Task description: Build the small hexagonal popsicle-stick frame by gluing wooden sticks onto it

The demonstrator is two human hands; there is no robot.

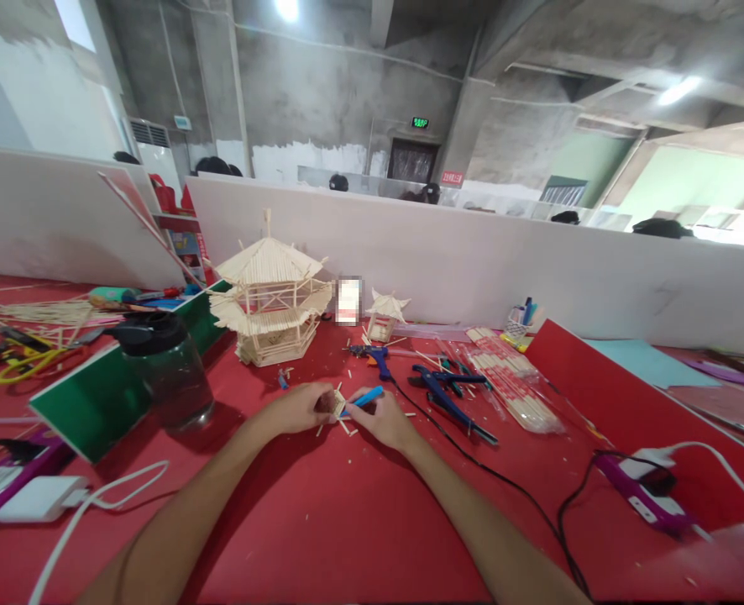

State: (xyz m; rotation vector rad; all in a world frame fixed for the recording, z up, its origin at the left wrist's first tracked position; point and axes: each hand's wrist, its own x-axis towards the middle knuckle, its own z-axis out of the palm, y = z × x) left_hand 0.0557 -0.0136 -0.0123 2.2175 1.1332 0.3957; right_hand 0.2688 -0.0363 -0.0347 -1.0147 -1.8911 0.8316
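Note:
My left hand (301, 407) is closed, pinching a small piece made of wooden sticks (337, 402) against the red table (322, 521). Beside it, my right hand (381, 418) grips a blue-handled tool (363, 399) whose tip touches that piece. Short stick offcuts lie scattered around both hands. A large stick-built pagoda model (269, 294) stands behind my hands, and a small pavilion model (385, 315) stands to its right.
A dark jar (174, 370) and a green board (104, 391) stand at the left. A blue glue gun (378, 360), blue pliers (447, 391) and packs of sticks (510, 378) lie at the right. Black and white cables and chargers cross the table. White partitions close the back.

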